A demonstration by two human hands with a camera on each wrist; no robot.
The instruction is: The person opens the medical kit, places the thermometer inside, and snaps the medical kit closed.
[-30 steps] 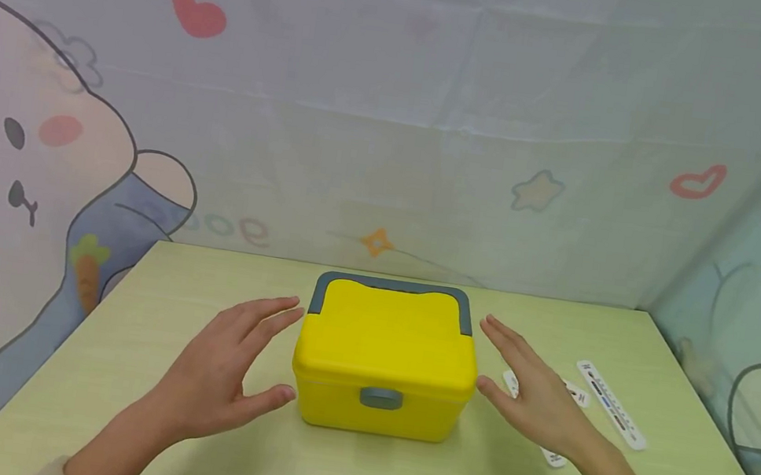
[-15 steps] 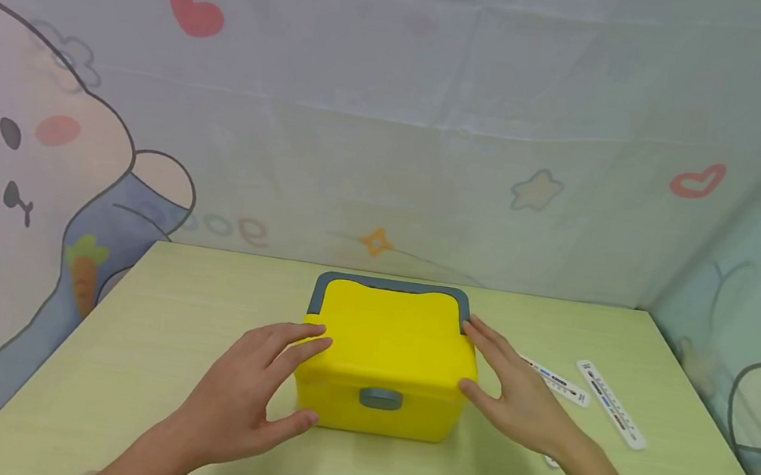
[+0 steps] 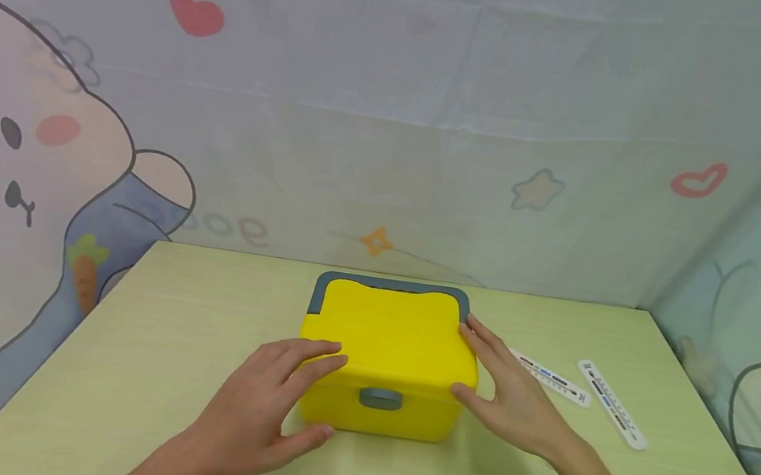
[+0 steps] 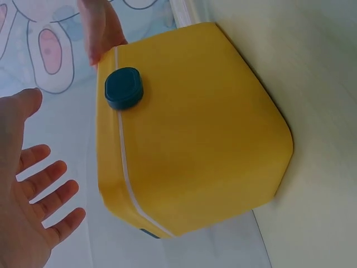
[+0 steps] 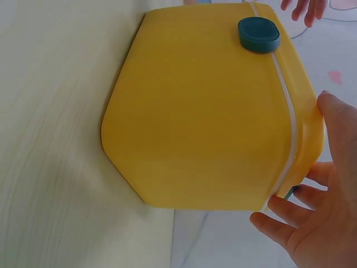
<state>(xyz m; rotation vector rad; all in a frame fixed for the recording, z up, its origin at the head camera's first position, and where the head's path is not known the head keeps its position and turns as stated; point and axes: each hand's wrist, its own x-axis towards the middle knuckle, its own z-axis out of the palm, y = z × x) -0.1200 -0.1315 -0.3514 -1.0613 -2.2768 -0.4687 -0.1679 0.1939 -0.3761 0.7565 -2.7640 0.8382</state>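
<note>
Reaching step, seemingly — your left grip (image 3: 256,408) wide, apart from the box (image 4: 201,134); right grip (image 3: 516,401) wide, touching its lid (image 3: 389,338) — next move likely needs left contact.

place: booth-like | cartoon-printed cloth (image 3: 368,109) behind and right | pale table (image 3: 177,323)

Storage box (image 3: 389,357) on table (image 3: 201,303), mid-width; cloth backdrop (image 3: 396,113) behind. Carry handle (image 3: 392,283) along rear of lid (image 3: 387,322), latch (image 3: 380,399) at front centre. Left hand (image 3: 260,405) near box's left front corner, apart. Right hand (image 3: 518,397) at lid's right edge. Right of box: scale strip (image 3: 554,380), left end hidden behind right hand; second strip (image 3: 612,405) just beside, farther right.
</note>
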